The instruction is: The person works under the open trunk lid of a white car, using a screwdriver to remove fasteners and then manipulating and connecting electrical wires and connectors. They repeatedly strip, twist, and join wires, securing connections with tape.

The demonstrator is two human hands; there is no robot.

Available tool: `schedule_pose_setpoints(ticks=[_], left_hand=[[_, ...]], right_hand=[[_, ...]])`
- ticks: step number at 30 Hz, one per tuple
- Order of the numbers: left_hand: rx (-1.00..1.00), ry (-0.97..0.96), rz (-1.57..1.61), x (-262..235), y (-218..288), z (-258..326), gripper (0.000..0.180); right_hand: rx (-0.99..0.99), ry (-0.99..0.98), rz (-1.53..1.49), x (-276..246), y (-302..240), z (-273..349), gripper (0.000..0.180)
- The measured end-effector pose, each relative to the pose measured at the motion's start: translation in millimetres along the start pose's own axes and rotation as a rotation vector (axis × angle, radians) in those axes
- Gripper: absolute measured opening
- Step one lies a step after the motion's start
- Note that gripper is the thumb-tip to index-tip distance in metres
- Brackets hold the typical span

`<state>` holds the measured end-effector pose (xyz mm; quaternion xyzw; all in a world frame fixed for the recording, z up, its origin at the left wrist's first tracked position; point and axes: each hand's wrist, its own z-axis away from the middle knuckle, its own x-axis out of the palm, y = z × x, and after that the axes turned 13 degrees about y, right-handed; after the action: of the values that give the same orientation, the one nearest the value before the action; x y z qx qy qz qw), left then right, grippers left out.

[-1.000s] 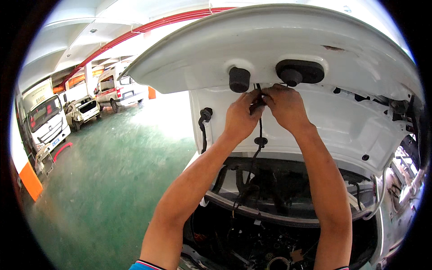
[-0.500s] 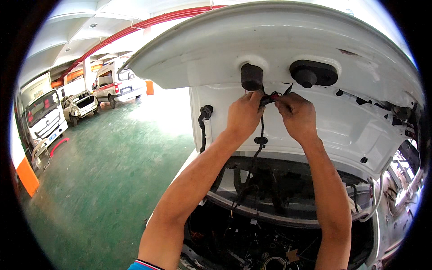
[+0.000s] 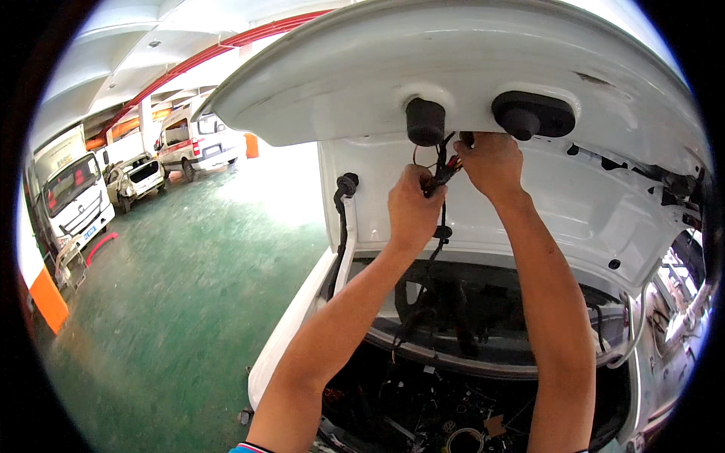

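Note:
A black wiring harness (image 3: 445, 174) with red and other coloured wires hangs in front of the raised white trunk lid (image 3: 302, 94). My left hand (image 3: 410, 211) is closed around the bundle, thumb and fingers pinching it. Just above and to the right, my right hand (image 3: 492, 167) is closed with curled fingers beside the upper wires, close under the lid's edge; what lies between its fingertips is hidden. One thin wire loops out above the left fingers. Below, the harness runs down through a black grommet (image 3: 443, 232). A black rubber cylinder (image 3: 425, 122) and an oval black fitting (image 3: 532, 115) sit over the hands.
Under the lid, the rear window (image 3: 491, 302) and a dark trunk space hold loose parts and a ring-shaped piece (image 3: 464, 441). Another black cable sleeve (image 3: 341, 219) runs down the lid's left side. Left, a white truck (image 3: 74, 192), a damaged car (image 3: 137, 179) and a van (image 3: 189, 140) stand on green floor.
My hands have moved apart: the left lower along the harness, the right up toward the lid's edge. More coloured wires show between them. The view has shifted slightly.

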<state>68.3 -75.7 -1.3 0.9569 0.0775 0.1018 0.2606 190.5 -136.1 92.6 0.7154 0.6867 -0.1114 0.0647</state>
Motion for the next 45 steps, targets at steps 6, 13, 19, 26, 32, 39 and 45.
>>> schedule_pose_setpoints(ticks=[6, 13, 19, 26, 32, 39, 45], left_hand=[[0.017, 0.01, 0.149, 4, 5, 7, 0.025], [0.454, 0.087, -0.053, 11, -4, 13, 0.025], [0.427, 0.039, -0.116, 6, 3, 26, 0.025], [-0.216, 0.059, 0.303, 4, 12, 14, 0.029], [-0.713, -0.239, 0.481, 12, 15, -31, 0.028], [-0.543, -0.189, 0.273, 16, 3, -38, 0.017], [-0.09, 0.114, 0.349, 5, 8, 3, 0.011]], right_hand=[[0.016, -0.017, -0.392, -3, 18, 15, 0.02], [0.119, -0.212, -0.725, -11, 8, 29, 0.024], [-0.019, -0.216, -0.522, -1, -2, 18, 0.033], [0.543, -0.248, -0.907, 1, 6, 19, 0.026], [0.373, -0.157, -0.84, 14, 16, 25, 0.027], [0.286, -0.106, -0.723, 16, 16, 25, 0.03], [0.421, -0.102, -0.793, 3, 2, 23, 0.037]])
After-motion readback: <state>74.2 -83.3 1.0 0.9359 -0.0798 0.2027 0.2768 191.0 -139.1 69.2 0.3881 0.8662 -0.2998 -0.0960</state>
